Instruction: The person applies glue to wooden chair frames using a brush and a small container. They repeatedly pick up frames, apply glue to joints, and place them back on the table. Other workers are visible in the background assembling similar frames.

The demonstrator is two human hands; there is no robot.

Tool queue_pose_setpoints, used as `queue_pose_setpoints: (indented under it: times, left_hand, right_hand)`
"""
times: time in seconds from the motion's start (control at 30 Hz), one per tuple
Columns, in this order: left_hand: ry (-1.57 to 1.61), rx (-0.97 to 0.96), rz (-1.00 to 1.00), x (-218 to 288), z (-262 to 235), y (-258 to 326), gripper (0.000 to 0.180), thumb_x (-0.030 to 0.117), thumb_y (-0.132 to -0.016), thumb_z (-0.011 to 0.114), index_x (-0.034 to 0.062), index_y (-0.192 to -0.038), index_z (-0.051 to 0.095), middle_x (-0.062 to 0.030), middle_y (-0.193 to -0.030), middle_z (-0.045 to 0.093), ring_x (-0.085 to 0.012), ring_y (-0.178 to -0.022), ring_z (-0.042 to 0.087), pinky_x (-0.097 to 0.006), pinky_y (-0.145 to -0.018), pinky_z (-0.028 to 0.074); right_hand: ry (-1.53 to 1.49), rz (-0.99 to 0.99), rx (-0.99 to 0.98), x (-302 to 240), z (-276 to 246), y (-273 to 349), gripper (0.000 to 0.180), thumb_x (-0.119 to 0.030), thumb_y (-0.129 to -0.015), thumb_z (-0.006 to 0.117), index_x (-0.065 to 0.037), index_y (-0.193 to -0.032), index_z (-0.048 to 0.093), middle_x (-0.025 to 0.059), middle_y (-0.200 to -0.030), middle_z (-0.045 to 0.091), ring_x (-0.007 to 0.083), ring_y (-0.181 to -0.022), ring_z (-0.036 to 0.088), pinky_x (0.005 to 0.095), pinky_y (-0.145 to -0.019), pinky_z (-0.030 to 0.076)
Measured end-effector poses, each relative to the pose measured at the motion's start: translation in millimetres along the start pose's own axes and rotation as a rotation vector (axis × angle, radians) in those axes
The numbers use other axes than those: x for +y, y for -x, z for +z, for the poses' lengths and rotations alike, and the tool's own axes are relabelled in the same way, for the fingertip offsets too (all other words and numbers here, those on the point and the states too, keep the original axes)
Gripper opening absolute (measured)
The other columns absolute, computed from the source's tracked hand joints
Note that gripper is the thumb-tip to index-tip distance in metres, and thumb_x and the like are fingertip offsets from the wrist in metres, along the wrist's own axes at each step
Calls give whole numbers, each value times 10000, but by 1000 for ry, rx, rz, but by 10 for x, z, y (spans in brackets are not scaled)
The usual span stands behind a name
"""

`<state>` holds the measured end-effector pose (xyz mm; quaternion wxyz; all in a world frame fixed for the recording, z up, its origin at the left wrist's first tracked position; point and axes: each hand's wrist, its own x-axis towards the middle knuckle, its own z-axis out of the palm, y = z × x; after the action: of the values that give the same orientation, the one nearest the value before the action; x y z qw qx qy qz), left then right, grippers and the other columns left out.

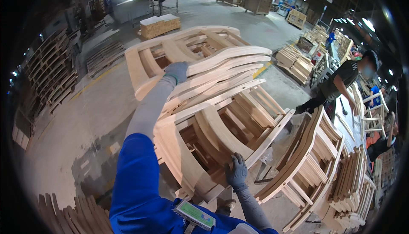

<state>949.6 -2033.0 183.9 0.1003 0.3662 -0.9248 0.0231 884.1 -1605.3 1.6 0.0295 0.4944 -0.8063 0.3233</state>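
Two stacks of pale wooden chair-back frames with curved slats stand in front of me. On the far stack (230, 65), my left hand (177, 72), in a grey glove, is closed round the near side rail of the top frame, its fingertips partly hidden. My left arm reaches out fully. The near stack (219, 129) lies closer, its top frame tilted and showing dark gaps between the slats. My right hand (237, 173), also gloved, rests by the near side rail of that stack with its fingers stretched out, holding nothing I can see.
Another stack of chair frames (313, 161) stands to the right, beside a worker (341, 82) at a bench. Wooden pieces (72, 215) stand at the lower left. Stacked pallets (53, 70) are at the left, and a block of lumber (159, 26) sits on the floor beyond.
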Motion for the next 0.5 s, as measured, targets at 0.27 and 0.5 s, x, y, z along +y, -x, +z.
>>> queue_pose_setpoints:
  times: [0.27, 0.5]
  left_hand:
    - [72, -21, 135, -131, -443, 854, 552, 299, -711, 630, 68, -1191, 485, -170, -1029, 600, -332, -945, 589, -419, -819, 472]
    - [-152, 65, 209, -472, -647, 2088, 495, 237, -691, 640, 18, -1108, 486, -139, -833, 571, -289, -760, 581, -394, -679, 465]
  right_hand:
    - [-42, -173, 188, -208, -385, -668, 396, -125, -737, 666, -59, -1110, 552, 153, -1182, 539, 353, -1109, 505, 421, -898, 438]
    - [47, -495, 343, -1252, -1350, -3024, 435, -258, -792, 630, -11, -1137, 536, 184, -1136, 565, 340, -1053, 543, 383, -870, 443]
